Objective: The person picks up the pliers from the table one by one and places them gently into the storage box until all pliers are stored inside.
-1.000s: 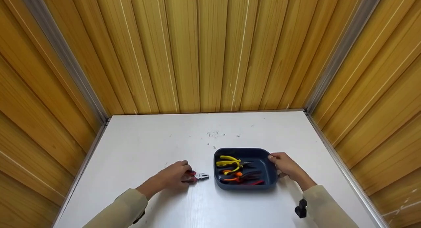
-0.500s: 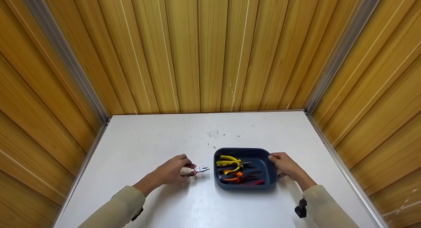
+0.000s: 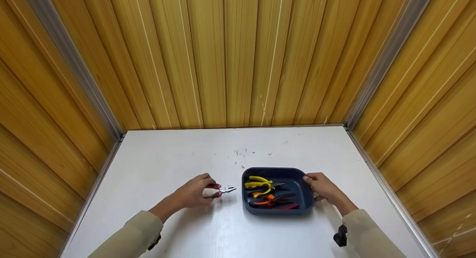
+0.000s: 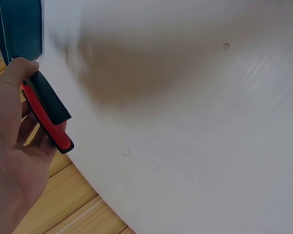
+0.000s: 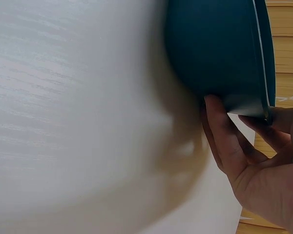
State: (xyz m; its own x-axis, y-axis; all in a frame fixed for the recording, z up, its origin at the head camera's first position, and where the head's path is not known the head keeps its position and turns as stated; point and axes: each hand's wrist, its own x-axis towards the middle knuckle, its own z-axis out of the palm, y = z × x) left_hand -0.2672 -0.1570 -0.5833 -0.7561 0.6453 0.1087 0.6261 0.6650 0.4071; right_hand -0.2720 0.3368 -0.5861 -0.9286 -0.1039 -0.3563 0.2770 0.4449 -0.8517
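Observation:
My left hand [image 3: 194, 191] grips a pair of pliers [image 3: 225, 189] by its red and black handles [image 4: 49, 112]. The metal jaws point right, just short of the left wall of a dark blue tray [image 3: 277, 211]. My right hand [image 3: 322, 187] holds that tray at its right end, thumb over the rim and fingers against the outside, as the right wrist view also shows [image 5: 254, 151]. Inside the tray lie yellow-handled pliers [image 3: 260, 184], orange-handled pliers [image 3: 266, 201] and a red-handled tool [image 3: 291, 206], partly hidden by shadow.
The white tabletop [image 3: 167, 157] bears small dark marks [image 3: 241, 152] behind the tray. Wood-patterned walls [image 3: 223, 64] with grey metal edging stand at the back and both sides. A black clip-like piece [image 3: 340, 235] sits by the right sleeve.
My left hand has moved slightly up and away from the table's front with the pliers, whose jaws have turned a little in view. My right hand and the tray have stayed put.

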